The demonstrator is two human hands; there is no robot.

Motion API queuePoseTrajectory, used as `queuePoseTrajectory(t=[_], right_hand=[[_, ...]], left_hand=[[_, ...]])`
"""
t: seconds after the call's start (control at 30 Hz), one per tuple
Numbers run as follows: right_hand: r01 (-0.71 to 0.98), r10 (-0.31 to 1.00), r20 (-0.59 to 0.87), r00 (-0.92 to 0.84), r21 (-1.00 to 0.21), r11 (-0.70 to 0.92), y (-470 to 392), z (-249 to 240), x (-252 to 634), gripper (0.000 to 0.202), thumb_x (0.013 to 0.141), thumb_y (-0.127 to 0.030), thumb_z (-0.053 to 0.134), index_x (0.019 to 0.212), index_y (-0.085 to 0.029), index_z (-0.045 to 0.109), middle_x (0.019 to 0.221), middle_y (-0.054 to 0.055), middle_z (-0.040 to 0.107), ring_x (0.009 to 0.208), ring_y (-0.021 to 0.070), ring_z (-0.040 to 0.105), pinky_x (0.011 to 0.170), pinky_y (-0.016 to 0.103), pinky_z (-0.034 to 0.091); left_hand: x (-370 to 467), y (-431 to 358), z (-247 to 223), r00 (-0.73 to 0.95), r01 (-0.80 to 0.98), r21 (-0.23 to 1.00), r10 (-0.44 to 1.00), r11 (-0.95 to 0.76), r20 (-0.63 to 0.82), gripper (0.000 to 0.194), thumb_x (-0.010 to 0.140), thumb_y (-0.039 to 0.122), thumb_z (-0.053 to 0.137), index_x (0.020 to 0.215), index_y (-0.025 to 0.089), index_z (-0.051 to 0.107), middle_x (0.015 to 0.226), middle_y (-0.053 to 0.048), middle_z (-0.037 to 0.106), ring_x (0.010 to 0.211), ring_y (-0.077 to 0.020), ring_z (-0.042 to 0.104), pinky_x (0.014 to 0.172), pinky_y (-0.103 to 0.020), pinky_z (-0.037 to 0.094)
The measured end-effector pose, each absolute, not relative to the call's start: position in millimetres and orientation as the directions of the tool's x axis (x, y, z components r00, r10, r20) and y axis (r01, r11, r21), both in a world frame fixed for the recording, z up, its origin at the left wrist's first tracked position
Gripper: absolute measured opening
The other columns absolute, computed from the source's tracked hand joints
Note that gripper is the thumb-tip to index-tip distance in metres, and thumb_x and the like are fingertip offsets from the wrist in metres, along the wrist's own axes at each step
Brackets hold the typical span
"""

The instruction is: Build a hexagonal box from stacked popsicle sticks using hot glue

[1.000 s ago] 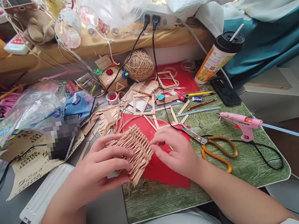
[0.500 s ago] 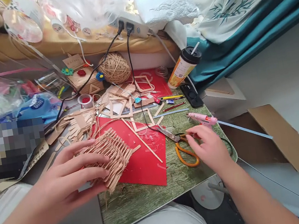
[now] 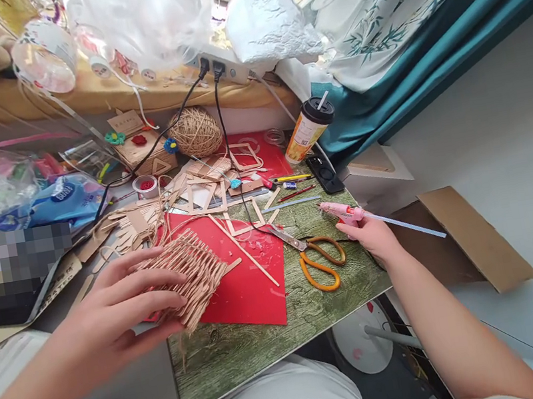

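Note:
My left hand point(image 3: 112, 311) is wrapped over a bundle-like piece of thin wooden craft sticks point(image 3: 200, 274) with ragged fibres at its lower edge. It is held tilted over the left part of a red sheet point(image 3: 263, 304). At the table's right side, my right hand point(image 3: 378, 239) has its fingers closed around the grip of a pink glue gun point(image 3: 342, 212). A long pale glue stick point(image 3: 407, 226) juts from the gun's back end. Scissors with orange handles point(image 3: 300, 244) lie between the two hands, blades pointing toward the sheet.
Behind the sheet are craft-stick frames point(image 3: 246, 231), a ball of twine point(image 3: 196, 132), pencils point(image 3: 293, 178), a black phone point(image 3: 325, 175) and a lidded drink cup point(image 3: 309, 131). Black cords point(image 3: 221, 112) run down onto the table. A cardboard flap point(image 3: 478, 239) is beyond the right edge.
My right hand has moved from beside the scissors' handles to the glue gun and closed on its grip. My left hand still holds the craft-stick piece. The view has shifted slightly.

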State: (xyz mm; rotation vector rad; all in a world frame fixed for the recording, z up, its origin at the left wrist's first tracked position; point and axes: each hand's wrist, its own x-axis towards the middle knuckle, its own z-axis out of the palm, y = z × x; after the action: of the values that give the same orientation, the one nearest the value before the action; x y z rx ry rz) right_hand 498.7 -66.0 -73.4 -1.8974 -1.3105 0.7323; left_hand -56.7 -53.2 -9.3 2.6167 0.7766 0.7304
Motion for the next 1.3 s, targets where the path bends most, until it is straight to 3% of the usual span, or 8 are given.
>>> queuePoseTrajectory(t=[0.17,0.27,0.4,0.47,0.73,0.9,1.07,1.3], right_hand=[[0.408,0.916,-0.22,0.336,-0.842,-0.352,-56.9,-61.8,484.7,0.055,0.08,-0.059,0.081,0.113,-0.015,0.079,0.1,0.015,0.08,0.077,0.0211,0.066,0.059,0.03,0.052],[0.29,0.922,-0.22,0.319,-0.903,-0.316,-62.5,-52.1,473.1,0.061,0.086,-0.062,0.075,0.127,-0.017,0.074,0.108,0.013,0.077,0.068,0.0148,0.06,0.056,0.029,0.051],[-0.106,0.965,-0.232,0.122,-0.97,-0.219,-73.2,-26.9,450.4,0.061,0.078,-0.039,0.082,0.136,-0.026,0.069,0.12,0.007,0.071,0.071,0.0125,0.056,0.07,0.033,0.057],[-0.158,0.972,-0.232,0.034,-0.962,-0.224,-77.1,-14.9,438.8,0.065,0.069,-0.029,0.085,0.133,-0.026,0.071,0.125,0.008,0.069,0.077,0.0143,0.057,0.073,0.034,0.057],[-0.151,0.961,-0.269,-0.058,-0.949,-0.275,-82.4,-6.4,389.0,0.054,0.07,-0.029,0.089,0.122,-0.023,0.074,0.106,0.007,0.07,0.065,0.0114,0.047,0.052,0.026,0.038],[-0.098,0.939,-0.31,-0.152,-0.94,-0.326,-94.7,-6.9,353.3,0.038,0.082,-0.043,0.085,0.114,-0.025,0.077,0.099,0.006,0.072,0.058,0.0111,0.05,0.045,0.025,0.034],[0.163,0.892,-0.357,-0.277,-0.932,-0.323,-108.3,-9.9,326.4,0.033,0.092,-0.052,0.079,0.109,-0.024,0.081,0.071,0.004,0.068,0.062,0.0168,0.057,0.052,0.03,0.05],[0.379,0.872,-0.42,-0.25,-0.872,-0.311,-103.8,-12.2,308.5,0.041,0.097,-0.058,0.071,0.113,-0.021,0.081,0.073,0.002,0.067,0.064,0.0167,0.059,0.059,0.03,0.053]], left_hand=[[-59.5,-45.0,-15.0,0.744,0.375,0.362,0.51,-0.853,0.431,0.033,0.086,0.024,0.085,0.116,0.036,0.076,0.123,0.006,0.078,0.139,-0.0224,0.057,0.121,-0.031,0.045],[-60.2,-41.3,-17.6,0.759,0.339,0.334,0.465,-0.88,0.456,0.036,0.085,0.023,0.085,0.118,0.035,0.076,0.124,0.006,0.077,0.14,-0.0215,0.056,0.123,-0.028,0.042],[-59.4,-41.8,-17.3,0.751,0.356,0.324,0.475,-0.876,0.458,0.037,0.085,0.024,0.084,0.118,0.038,0.076,0.123,0.006,0.078,0.138,-0.0219,0.058,0.121,-0.03,0.045],[-59.2,-42.1,-16.5,0.745,0.363,0.321,0.479,-0.875,0.464,0.036,0.084,0.024,0.084,0.117,0.038,0.076,0.122,0.006,0.078,0.136,-0.0225,0.06,0.119,-0.031,0.048],[-58.3,-45.4,-12.6,0.756,0.364,0.34,0.488,-0.867,0.436,0.032,0.087,0.023,0.084,0.116,0.034,0.075,0.125,0.005,0.077,0.139,-0.023,0.056,0.122,-0.033,0.046],[-57.2,-56.3,-9.3,0.754,0.4,0.421,0.554,-0.814,0.354,0.03,0.091,0.022,0.081,0.118,0.034,0.074,0.128,0.003,0.075,0.145,-0.0248,0.052,0.126,-0.043,0.044],[-57.2,-59.3,-10.3,0.734,0.428,0.437,0.586,-0.791,0.343,0.024,0.092,0.025,0.08,0.115,0.032,0.074,0.124,0.0,0.076,0.148,-0.0264,0.05,0.128,-0.043,0.042],[-56.8,-59.1,-9.1,0.748,0.408,0.433,0.566,-0.804,0.346,0.029,0.092,0.022,0.08,0.119,0.03,0.07,0.127,-0.001,0.075,0.15,-0.0261,0.047,0.129,-0.045,0.039]])
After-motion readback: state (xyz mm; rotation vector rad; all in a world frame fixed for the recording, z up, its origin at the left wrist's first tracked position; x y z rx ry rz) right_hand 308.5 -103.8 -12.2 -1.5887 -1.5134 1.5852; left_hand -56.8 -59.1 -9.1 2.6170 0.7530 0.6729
